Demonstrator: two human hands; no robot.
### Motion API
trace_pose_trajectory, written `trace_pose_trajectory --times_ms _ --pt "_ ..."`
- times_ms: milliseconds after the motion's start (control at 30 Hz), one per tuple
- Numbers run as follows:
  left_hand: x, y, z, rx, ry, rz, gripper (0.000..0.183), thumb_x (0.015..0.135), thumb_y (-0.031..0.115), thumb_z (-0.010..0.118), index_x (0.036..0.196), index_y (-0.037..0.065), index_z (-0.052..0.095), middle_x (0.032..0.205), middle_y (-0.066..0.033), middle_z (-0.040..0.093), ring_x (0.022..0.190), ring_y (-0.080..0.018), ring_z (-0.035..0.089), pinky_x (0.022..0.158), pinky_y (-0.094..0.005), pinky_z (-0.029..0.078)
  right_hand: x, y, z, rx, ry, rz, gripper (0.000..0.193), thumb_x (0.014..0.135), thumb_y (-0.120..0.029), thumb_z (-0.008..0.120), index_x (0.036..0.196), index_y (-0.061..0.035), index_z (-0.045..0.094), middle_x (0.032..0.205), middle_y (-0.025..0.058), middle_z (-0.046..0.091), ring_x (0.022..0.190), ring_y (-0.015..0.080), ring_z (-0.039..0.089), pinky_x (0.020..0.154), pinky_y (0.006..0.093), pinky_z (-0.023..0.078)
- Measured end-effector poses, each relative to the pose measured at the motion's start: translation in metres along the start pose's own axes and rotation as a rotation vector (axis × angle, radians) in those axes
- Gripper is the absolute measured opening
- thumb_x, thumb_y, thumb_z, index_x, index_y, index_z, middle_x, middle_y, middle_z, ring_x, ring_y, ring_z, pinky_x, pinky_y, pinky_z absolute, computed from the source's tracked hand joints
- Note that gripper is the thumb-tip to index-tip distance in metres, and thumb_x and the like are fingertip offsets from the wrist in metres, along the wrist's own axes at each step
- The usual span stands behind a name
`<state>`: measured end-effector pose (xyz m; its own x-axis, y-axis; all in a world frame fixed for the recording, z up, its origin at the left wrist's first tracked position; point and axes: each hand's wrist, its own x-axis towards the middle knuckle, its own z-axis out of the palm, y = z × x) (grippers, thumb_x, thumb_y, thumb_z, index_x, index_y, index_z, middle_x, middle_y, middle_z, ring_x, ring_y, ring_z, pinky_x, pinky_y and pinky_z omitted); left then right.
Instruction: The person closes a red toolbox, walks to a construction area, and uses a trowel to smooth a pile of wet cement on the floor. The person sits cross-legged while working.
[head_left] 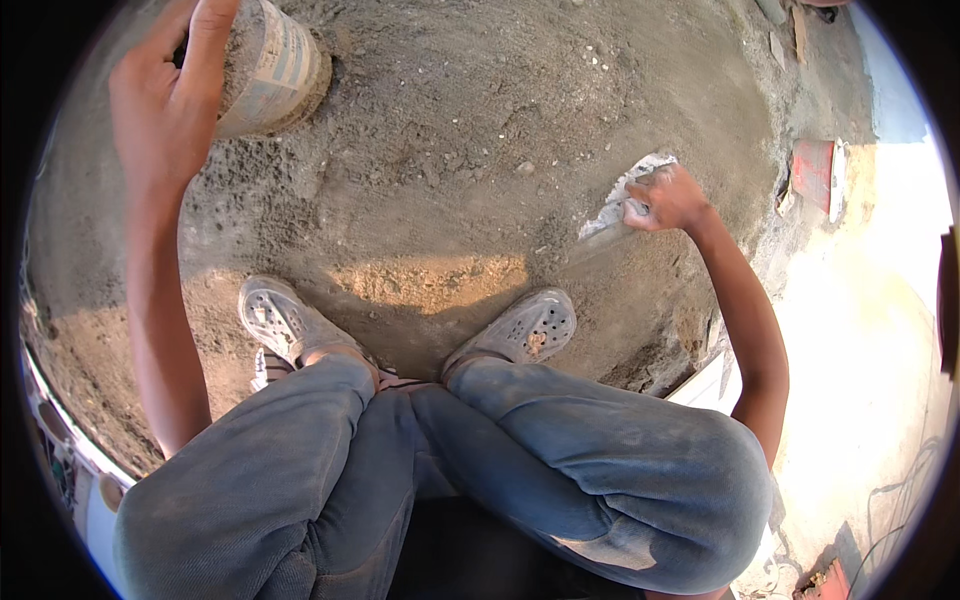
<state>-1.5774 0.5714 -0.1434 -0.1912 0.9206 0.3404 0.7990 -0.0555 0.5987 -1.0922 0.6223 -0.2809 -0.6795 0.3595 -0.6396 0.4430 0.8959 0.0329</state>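
I am squatting over a bed of grey sandy mortar. My right hand grips a flat metal trowel whose blade lies on the mortar surface at the right. My left hand reaches up to the far left and rests on the rim of a dusty mortar-caked bucket, fingers over its edge. Two grey perforated clogs and my jeans-clad knees fill the lower middle.
A red brick-like block lies at the right edge of the mortar bed. A pale sunlit floor runs down the right side. A white curved edge borders the lower left. Small stones dot the mortar.
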Motion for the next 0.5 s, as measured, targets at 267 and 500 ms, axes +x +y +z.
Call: trace_pose_trajectory --times_ms 267,500 --pt "0.002 -0.013 -0.003 0.112 -0.035 0.024 0.038 0.1 0.027 0.048 0.101 -0.005 0.067 0.086 -0.0175 0.067 0.075 -0.0222 0.063 0.068 -0.0321 0.047 0.023 0.005 -0.06 0.46 0.614 0.188 0.039 0.082 -0.043 0.057 0.099 -0.012 0.073 0.059 0.0123 0.062 0.059 0.0298 0.061 0.065 0.041 0.047" --pt "0.008 -0.014 -0.003 -0.066 0.017 0.09 0.034 0.098 0.023 0.048 0.099 -0.006 0.066 0.088 -0.0195 0.067 0.077 -0.0254 0.065 0.068 -0.0341 0.048 -0.076 -0.001 0.004 0.042 -0.275 0.105 0.05 0.08 -0.056 0.053 0.106 -0.0179 0.073 0.075 0.0144 0.068 0.078 0.0304 0.067 0.079 0.0436 0.05"
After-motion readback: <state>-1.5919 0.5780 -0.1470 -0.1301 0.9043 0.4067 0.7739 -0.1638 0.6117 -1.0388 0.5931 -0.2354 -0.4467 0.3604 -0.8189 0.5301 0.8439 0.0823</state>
